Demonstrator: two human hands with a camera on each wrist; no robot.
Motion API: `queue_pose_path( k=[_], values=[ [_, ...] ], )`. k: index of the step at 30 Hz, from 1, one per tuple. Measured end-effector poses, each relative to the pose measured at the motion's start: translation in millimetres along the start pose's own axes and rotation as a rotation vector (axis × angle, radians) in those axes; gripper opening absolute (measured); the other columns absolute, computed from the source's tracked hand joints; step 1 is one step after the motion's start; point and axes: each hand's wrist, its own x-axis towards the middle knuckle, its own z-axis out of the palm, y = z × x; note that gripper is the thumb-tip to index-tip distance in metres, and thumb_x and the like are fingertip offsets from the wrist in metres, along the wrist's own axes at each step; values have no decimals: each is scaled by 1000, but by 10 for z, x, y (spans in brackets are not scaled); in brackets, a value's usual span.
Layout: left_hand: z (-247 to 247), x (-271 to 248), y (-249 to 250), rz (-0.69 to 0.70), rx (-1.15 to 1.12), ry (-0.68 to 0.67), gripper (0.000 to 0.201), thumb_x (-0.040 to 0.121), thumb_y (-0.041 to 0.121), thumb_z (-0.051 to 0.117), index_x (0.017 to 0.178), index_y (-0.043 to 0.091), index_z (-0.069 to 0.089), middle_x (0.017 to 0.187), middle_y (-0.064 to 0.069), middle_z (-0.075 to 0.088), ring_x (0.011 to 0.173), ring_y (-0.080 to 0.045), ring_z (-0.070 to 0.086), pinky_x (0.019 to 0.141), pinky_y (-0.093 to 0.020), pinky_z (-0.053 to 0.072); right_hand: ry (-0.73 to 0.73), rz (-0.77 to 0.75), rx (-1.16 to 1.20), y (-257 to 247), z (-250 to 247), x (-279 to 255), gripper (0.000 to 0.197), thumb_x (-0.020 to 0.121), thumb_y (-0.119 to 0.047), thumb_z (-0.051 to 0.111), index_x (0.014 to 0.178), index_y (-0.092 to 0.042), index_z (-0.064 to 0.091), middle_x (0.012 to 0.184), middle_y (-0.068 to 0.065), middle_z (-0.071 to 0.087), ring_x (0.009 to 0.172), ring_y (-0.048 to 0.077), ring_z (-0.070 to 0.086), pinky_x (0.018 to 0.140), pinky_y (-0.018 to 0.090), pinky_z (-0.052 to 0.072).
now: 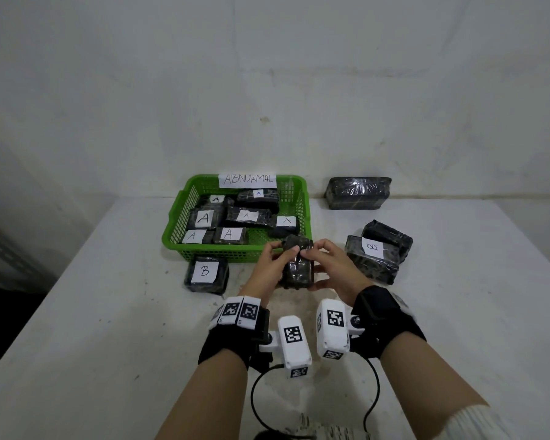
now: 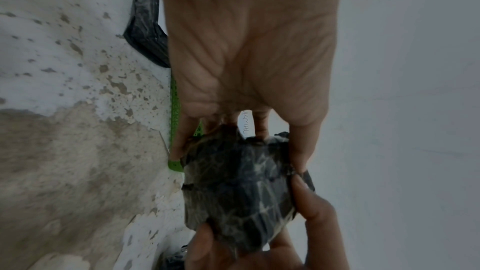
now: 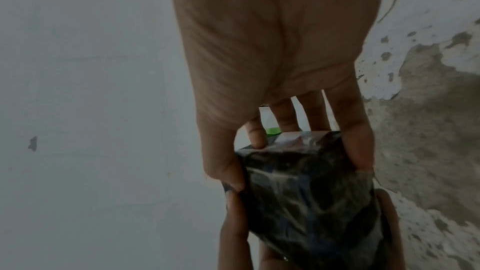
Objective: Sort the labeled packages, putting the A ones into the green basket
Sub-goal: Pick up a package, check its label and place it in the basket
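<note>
Both hands hold one dark wrapped package (image 1: 297, 262) just above the counter (image 1: 108, 312), mid-frame, at the near right corner of the green basket (image 1: 178, 230). The left hand (image 1: 267, 268) has its grip curled round the package's left side, the right hand (image 1: 334, 268) pinching its right side. A-labelled packages (image 1: 204, 219) fill the basket; B-labelled ones lie lower left (image 1: 206, 274) and right (image 1: 373, 258) of it
</note>
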Motion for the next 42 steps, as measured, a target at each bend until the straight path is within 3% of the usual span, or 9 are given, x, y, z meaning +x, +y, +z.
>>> queue_pose_path(
  k=[6, 10, 15, 20, 26, 31, 35, 39, 42],
  values=[
    [-19, 4, 50, 29, 55, 33, 27, 88, 16, 62, 110, 18, 46, 109, -9, 60, 83, -17, 63, 51, -29, 51, 3, -13, 0, 5, 15, -12, 19, 90, -20, 62, 91, -17, 43, 94, 7, 63, 77, 19, 61, 52, 30, 51],
    [-5, 15, 73, 24, 35, 37, 31, 87, 19, 64, 112, 17, 46, 107, -9, 61, 78, -15, 63, 50, -26, 49, -13, -20, 35, 11, 9, -11, 38, 84, -7, 68, 102, -18, 37, 100, 9, 61, 79, 20, 63, 54, 30, 52],
    [-13, -9, 79, 15, -28, -29, 37, 89, 9, 60, 118, 19, 41, 104, -7, 62, 80, -16, 62, 59, -29, 53, 31, -22, 113, 15, -18, -2, 53, 83, -6, 69, 116, -23, 31, 108, 14, 60, 84, 22, 63, 55, 31, 52],
    [-16, -9, 79, 21, -66, 6, 44, 88, 8, 61, 123, 24, 38, 121, -16, 59, 94, -23, 61, 76, -40, 52, -62, -18, 105, 37, -32, -5, 79, 79, 0, 72, 133, -36, 27, 118, 9, 62, 94, 24, 64, 71, 34, 54],
    [-24, -15, 68, 10, -43, -37, 49, 87, 8, 61, 123, 31, 36, 128, -17, 56, 101, -25, 60, 82, -43, 51, -57, -20, 50, 60, -25, 36, 87, 77, -2, 74, 144, -29, 27, 126, 5, 57, 98, 25, 64, 75, 34, 52],
    [-39, -35, 86, 51, -6, 0, 29, 97, 30, 46, 122, 44, 39, 127, -7, 54, 108, -32, 58, 73, -44, 56, -160, -39, 17, -11, -62, -19, 79, 75, -27, 74, 140, -44, 33, 118, 6, 64, 100, 22, 63, 79, 32, 41],
    [-34, -42, 93, -49, 21, -43, 38, 98, 48, 31, 128, 33, 48, 127, -8, 56, 98, -28, 63, 66, -34, 57, -112, -53, -83, 18, -58, 34, 51, 83, -26, 71, 128, -42, 54, 112, 7, 64, 91, 18, 57, 68, 26, 34],
    [-17, -79, 119, -103, -1, -118, 47, 95, 52, 35, 131, 24, 48, 119, -12, 60, 94, -29, 65, 70, -33, 58, -58, -47, -23, 55, -64, 61, 31, 86, -26, 67, 117, -28, 65, 93, 4, 70, 75, 15, 59, 59, 23, 35],
    [-26, -94, 133, -107, -13, -130, 43, 93, 39, 50, 132, 21, 47, 122, -15, 58, 93, -31, 65, 65, -31, 59, -26, -59, -27, 57, -84, 61, 24, 86, -22, 68, 110, -18, 68, 85, 4, 68, 67, 13, 56, 56, 23, 36]
  ],
)
